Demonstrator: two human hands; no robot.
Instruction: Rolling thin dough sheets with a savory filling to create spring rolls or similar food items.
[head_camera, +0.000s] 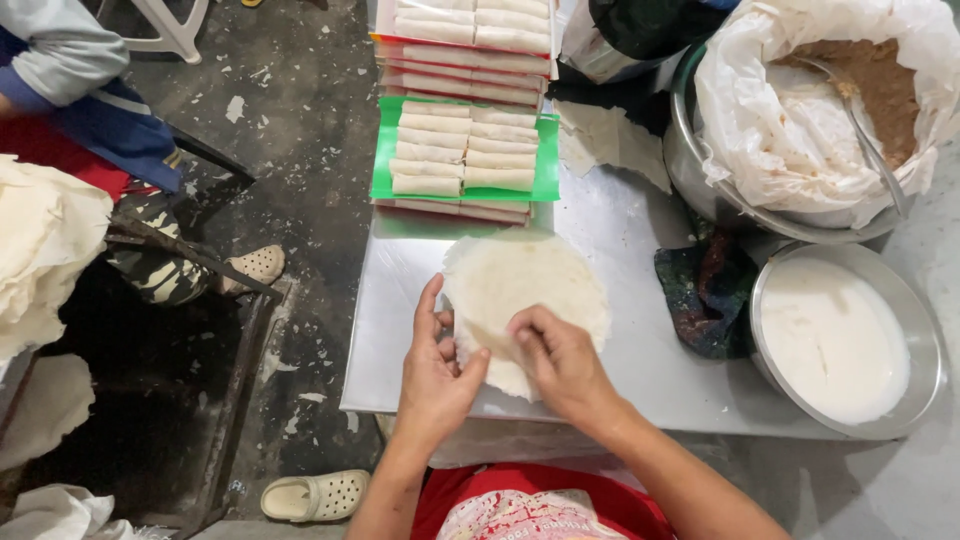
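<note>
In the head view, a thin round wrapper (525, 300), judged light, soft and easily torn, is seen on the metal table (620, 230) and is pinched at its near edge by the left hand (435, 375) and the right hand (560, 360), where it is best taken.

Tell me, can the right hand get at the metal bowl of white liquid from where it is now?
Probably yes. The right hand rests on the round wrapper, and the metal bowl of white liquid sits open just to its right, with only a dark cloth lying partly between them.
</note>
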